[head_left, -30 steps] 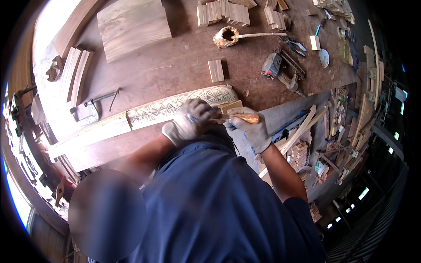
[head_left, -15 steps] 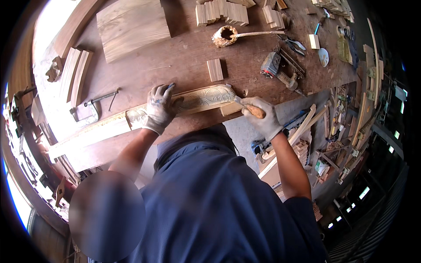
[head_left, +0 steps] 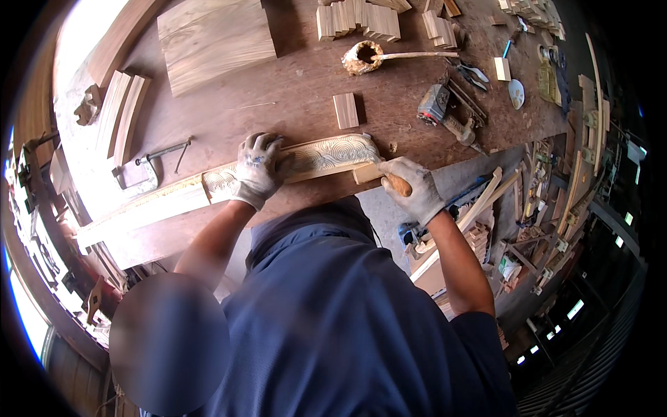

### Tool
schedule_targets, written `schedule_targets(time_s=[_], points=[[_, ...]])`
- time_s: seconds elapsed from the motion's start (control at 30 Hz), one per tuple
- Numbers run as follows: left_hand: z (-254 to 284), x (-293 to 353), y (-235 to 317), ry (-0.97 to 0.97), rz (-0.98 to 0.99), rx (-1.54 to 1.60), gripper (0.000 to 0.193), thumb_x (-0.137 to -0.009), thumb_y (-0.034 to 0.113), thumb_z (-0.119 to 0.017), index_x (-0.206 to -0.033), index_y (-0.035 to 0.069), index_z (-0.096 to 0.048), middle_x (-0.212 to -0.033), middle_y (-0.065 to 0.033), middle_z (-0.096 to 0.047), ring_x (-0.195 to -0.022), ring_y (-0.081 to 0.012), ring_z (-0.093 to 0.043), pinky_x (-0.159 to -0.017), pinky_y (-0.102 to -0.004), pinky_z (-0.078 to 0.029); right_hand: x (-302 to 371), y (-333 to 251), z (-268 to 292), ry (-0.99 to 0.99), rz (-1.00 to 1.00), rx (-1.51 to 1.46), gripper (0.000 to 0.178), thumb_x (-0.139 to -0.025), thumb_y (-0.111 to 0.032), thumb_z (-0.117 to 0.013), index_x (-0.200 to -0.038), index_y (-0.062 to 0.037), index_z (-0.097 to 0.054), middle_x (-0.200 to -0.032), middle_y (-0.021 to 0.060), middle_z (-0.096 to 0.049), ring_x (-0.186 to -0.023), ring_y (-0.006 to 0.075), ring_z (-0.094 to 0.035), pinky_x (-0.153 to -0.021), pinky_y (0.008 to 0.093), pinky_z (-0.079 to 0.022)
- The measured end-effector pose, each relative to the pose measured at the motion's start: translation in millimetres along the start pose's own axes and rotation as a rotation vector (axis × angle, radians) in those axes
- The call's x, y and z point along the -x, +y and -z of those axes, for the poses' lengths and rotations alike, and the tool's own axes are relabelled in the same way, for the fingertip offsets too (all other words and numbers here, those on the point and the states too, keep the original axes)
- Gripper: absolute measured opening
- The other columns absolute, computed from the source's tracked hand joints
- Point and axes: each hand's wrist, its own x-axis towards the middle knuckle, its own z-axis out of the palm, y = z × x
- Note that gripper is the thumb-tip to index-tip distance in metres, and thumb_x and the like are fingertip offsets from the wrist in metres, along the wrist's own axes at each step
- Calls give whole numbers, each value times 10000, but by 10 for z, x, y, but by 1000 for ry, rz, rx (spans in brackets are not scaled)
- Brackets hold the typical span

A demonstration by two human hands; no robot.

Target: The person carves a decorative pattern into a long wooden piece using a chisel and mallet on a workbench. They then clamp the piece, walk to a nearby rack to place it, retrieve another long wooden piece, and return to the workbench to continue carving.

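A long narrow wooden board (head_left: 330, 156), its top face carved with swirling patterns, lies along the bench's near edge. My gloved left hand (head_left: 260, 167) rests across it, fingers bent over the far side and gripping it. Beyond the board's right end, my gloved right hand (head_left: 413, 189) is closed round the wooden handle of a hand tool (head_left: 398, 185). The tool's working end cannot be made out now. Between that hand and the board, a small pale wood block (head_left: 367, 173) sits against the board's near edge.
A G-clamp (head_left: 149, 172) stands at the board's left part. Further back are a small wood block (head_left: 345, 111), a crusted pot (head_left: 362, 58) with a stick, a power tool (head_left: 434, 104), a flat panel (head_left: 217, 45) and stacked wood pieces (head_left: 358, 21).
My left hand's fingers have drawn in and curled over the board. The right hand has turned and dropped slightly, so the tool's metal part no longer shows.
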Motion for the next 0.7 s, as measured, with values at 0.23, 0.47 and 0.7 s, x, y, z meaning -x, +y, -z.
schedule_targets(time_s=[0.23, 0.47, 0.7], points=[[20, -14, 18, -15, 14, -7, 363, -841, 260, -768, -1143, 73, -697, -1198, -140, -654, -1162, -379, -575, -973, -521, -462, -96, 43, 61, -82, -4, -12, 290, -807, -70, -771, -1091, -74, -711, -1038, 120, -719, -969, 330, -707, -867, 407, -567], [12, -10, 15, -18, 16, -2, 366, -840, 264, -766, -1144, 72, -697, -1199, -143, -653, -1164, -382, -573, -978, -527, -460, -89, 175, -10, 32, -99, -271, 270, -843, -26, -738, -1111, -25, -712, -1026, 94, -759, -956, 206, -727, -863, 341, -577], [5, -30, 47, 2, -2, -2, 402, -843, 257, -766, -1192, 78, -676, -1204, -142, -644, -1160, -377, -573, -985, -531, -456, 30, 82, 56, 250, -473, -785, 192, -950, -19, -663, -1128, 48, -685, -1001, 97, -747, -878, 127, -715, -798, 251, -593]])
